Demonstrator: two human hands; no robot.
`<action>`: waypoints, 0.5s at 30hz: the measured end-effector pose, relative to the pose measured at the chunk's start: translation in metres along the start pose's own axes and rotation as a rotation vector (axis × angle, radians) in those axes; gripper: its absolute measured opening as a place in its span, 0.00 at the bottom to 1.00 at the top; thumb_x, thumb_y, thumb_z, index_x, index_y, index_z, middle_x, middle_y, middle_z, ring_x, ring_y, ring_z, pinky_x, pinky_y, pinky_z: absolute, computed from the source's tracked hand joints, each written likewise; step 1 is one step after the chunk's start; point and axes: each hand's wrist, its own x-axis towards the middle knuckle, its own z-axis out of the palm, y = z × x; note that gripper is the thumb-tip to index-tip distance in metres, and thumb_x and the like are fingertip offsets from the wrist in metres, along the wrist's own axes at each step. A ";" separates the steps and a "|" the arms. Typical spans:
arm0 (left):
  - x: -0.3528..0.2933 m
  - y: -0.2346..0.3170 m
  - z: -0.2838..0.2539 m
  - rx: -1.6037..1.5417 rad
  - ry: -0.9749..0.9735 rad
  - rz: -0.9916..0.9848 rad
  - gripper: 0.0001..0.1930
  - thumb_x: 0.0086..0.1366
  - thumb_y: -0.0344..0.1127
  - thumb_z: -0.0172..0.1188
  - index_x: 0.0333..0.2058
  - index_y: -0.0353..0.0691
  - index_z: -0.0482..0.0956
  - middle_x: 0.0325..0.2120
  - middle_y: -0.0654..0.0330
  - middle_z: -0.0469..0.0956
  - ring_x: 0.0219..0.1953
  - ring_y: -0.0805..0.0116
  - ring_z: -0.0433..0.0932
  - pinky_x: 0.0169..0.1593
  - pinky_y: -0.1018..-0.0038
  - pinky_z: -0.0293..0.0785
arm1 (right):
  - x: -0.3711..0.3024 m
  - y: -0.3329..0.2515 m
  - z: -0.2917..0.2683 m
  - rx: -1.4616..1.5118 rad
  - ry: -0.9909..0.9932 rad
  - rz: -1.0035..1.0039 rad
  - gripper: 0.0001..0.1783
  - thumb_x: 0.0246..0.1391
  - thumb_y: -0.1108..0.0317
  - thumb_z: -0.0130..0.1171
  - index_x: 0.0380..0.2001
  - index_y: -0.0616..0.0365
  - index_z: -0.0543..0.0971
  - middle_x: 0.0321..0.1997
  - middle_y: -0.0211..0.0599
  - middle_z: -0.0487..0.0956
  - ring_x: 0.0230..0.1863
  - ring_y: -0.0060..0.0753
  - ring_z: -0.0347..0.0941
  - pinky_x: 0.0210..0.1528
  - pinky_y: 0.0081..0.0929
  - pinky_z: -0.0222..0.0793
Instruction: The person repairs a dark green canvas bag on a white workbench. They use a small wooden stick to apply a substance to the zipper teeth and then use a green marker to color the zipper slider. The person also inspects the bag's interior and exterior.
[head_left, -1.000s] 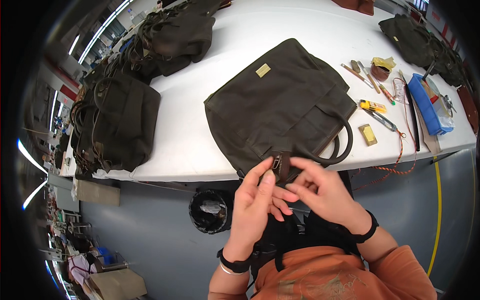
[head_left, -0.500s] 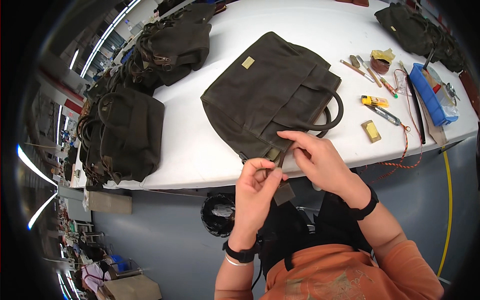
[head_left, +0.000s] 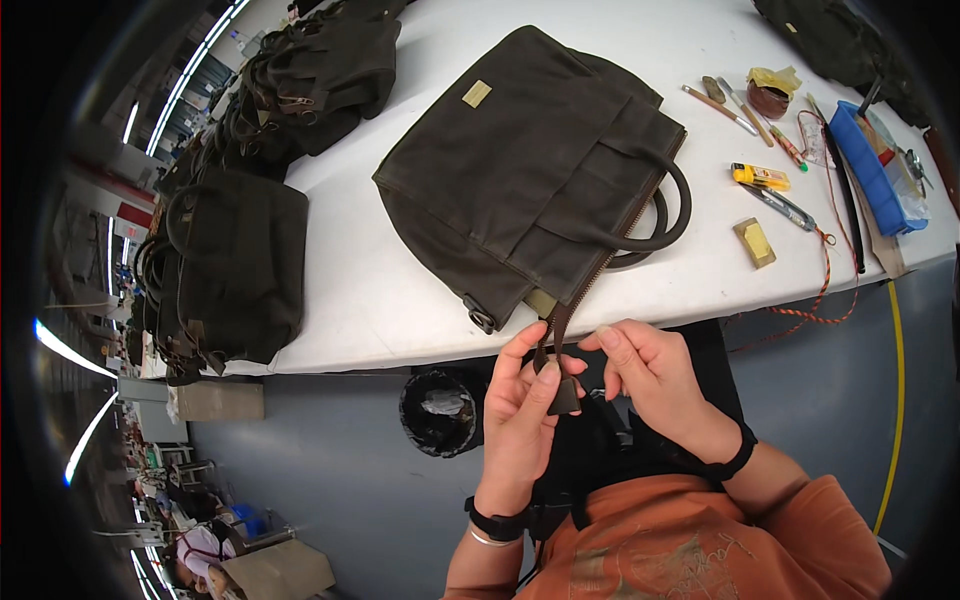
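A dark olive-brown handbag lies on the white table with its handles to the right. From its near corner the open zipper's tape hangs over the table edge, ending in a dark tab. My left hand pinches the zipper tape just above that tab. Beside it, to the right, my right hand has its thumb laid against a bent index finger, close to the tape but apart from it. Whatever those fingers hold, if anything, is too small to see. A dark metal ring sits at the bag's lower left corner.
More dark bags are piled at the left. To the right lie a yellow cutter, a small block, snips on an orange cord and a blue bin. Below the table edge stands a black-lined bin.
The bag has shifted slightly up and left in view. My hands have drawn the zipper end down, past the table edge. My right hand has come away from the bag's corner.
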 end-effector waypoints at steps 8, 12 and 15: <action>0.001 -0.013 0.016 0.372 0.127 0.277 0.27 0.68 0.20 0.54 0.63 0.35 0.58 0.41 0.55 0.80 0.41 0.74 0.79 0.47 0.80 0.76 | -0.001 0.008 0.023 0.030 0.160 -0.127 0.08 0.64 0.72 0.54 0.40 0.64 0.80 0.23 0.37 0.81 0.21 0.17 0.76 0.23 0.18 0.69; 0.000 -0.019 0.008 0.464 0.116 0.300 0.28 0.66 0.19 0.57 0.62 0.34 0.57 0.42 0.57 0.80 0.45 0.76 0.78 0.48 0.80 0.74 | -0.006 0.007 0.004 -0.107 0.117 -0.049 0.04 0.60 0.74 0.59 0.35 0.65 0.80 0.18 0.34 0.80 0.18 0.16 0.75 0.19 0.16 0.66; 0.001 -0.020 0.008 0.444 0.114 0.297 0.30 0.64 0.18 0.59 0.63 0.34 0.57 0.41 0.58 0.80 0.46 0.75 0.78 0.49 0.80 0.74 | -0.006 0.011 0.005 -0.160 0.189 -0.179 0.05 0.61 0.74 0.59 0.37 0.65 0.80 0.18 0.33 0.79 0.19 0.16 0.74 0.20 0.16 0.67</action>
